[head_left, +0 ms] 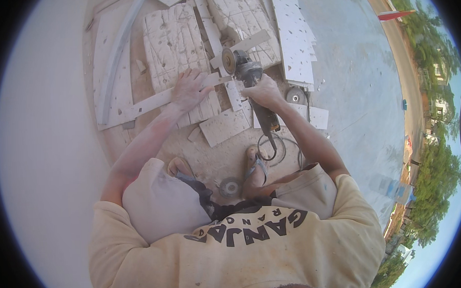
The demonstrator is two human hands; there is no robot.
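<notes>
A white strip [153, 102] lies under the spread left hand [188, 90]. Apart from it, the right hand [265, 93] grips the grinder [249, 75], disc [229, 61] forward. The step appears to be cutting the strip; the next move calls for firm support, left hand clear of the disc. A spare wheel [296, 96] lies right of the right hand. No container is evident.

The angle grinder [264, 115] is partly hidden mid-body.
</notes>
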